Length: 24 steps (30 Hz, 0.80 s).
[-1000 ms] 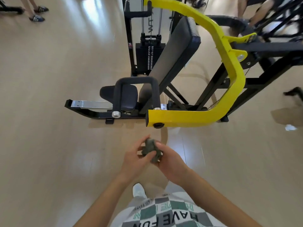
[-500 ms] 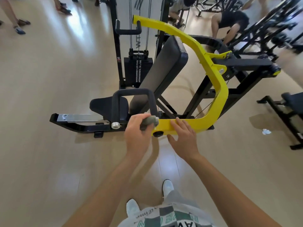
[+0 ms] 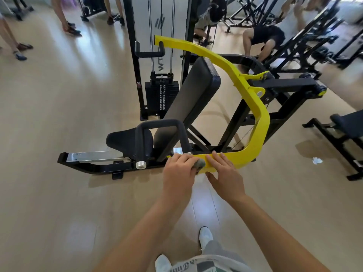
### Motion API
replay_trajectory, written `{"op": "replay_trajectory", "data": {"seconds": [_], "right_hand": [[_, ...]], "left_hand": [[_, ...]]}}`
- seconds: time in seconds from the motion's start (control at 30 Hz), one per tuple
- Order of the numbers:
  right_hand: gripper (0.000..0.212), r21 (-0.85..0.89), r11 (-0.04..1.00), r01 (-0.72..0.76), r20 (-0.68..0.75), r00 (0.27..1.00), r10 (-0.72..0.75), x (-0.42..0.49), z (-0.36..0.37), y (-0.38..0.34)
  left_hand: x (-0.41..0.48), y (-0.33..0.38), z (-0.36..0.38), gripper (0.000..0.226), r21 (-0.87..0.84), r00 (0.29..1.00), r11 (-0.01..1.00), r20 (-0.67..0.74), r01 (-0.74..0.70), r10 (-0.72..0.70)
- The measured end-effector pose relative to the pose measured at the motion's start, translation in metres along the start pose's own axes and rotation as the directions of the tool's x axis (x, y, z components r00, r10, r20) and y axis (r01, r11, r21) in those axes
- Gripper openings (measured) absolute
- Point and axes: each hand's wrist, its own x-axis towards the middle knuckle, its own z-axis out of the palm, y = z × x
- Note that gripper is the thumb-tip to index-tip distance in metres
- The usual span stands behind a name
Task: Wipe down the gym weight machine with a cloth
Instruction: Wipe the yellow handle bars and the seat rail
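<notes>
Gripping the cloth (image 3: 200, 163), left hand (image 3: 179, 169) touches yellow arm (image 3: 255, 107); right hand (image 3: 224, 173) seemingly lies flat

Nothing is reading clearly: grey letters on the machine's panel (image 3: 157, 16) are sitting half hidden, stack (image 3: 162, 95) marks are showing too small, shirt (image 3: 206, 266) print is blurring.

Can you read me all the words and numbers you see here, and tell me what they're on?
No text reads clearly.
White panel: grey sideways letters, partly hidden, not readable.
Weight stack: column of white marks, too small.
Red sticker on the black post: too small.
Shirt: printed letters, upside down and cut off, unreadable.
</notes>
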Motion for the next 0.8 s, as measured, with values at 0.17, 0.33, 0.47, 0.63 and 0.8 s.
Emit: {"op": "replay_trajectory", "data": {"seconds": [0.17,0.33,0.47,0.63,0.8], "right_hand": [[0.064,0.044,0.998,-0.043,-0.005,0.999,0.043,0.001,0.002,-0.005],[0.061,0.055,0.994,-0.093,-0.005,0.996,0.093,0.002,0.005,-0.011],[0.059,0.054,0.987,-0.148,0.028,0.989,0.147,0.003,0.004,-0.025],[0.028,0.196,0.98,-0.02,-0.122,0.992,0.045,0.006,-0.005,-0.081],[0.033,0.455,0.876,0.16,0.062,0.976,-0.21,0.029,0.014,-0.156]], "left_hand": [[-0.002,-0.017,-0.016,0.02,-0.082,0.995,0.993,-0.029,0.09,-0.092],[-0.017,-0.014,-0.035,0.014,-0.224,0.979,0.953,0.04,0.205,-0.201],[-0.045,-0.037,-0.061,0.007,-0.227,0.913,0.907,0.293,0.354,-0.283],[-0.063,-0.081,-0.096,0.01,-0.414,0.838,0.731,0.211,0.542,-0.502],[-0.029,-0.12,-0.11,0.013,-0.474,0.813,0.712,0.014,0.518,-0.582]]}}
